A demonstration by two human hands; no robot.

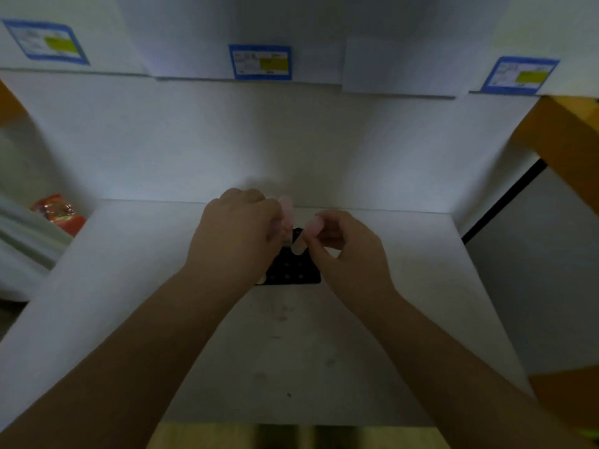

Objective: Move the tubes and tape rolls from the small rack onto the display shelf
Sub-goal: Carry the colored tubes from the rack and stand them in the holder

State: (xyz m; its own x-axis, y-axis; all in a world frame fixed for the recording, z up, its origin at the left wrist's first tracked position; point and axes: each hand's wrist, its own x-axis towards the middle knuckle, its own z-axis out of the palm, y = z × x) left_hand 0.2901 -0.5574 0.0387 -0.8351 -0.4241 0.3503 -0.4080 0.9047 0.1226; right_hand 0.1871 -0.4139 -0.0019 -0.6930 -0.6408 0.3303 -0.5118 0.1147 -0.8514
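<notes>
**Two tubes coming up out of the rack**

I have both hands over the small black rack (290,270), which sits on the white shelf (372,335) just above the middle of the frame. My left hand (236,234) is curled round a pale pink tube (286,210); its top sticks up past my knuckles and its long axis runs nearly straight up and down, leaning a little toward the back wall. My right hand (346,251) pinches a second pink tube (306,234) between thumb and fingertips; this one tilts, its rounded upper end toward the upper right and its lower end pointing down-left at the rack. The picture is dim and soft, so I cannot tell whether either lower end is free of its hole or sits in it.

The rack lies directly below and between my two hands, its near rows of holes showing bare. I see no tape rolls; my hands may hide them.

What my next move turns on, I judge, is each tube's axis against its hole: the left one should lift straight along its length, while the tilted right one wants easing upright first or it may drag the light rack. Open shelf lies on both sides, so each hand can set down on its own side.

Blue-bordered labels (259,62) hang along the top of the frame, and an orange packet (56,212) lies at the left edge.
</notes>
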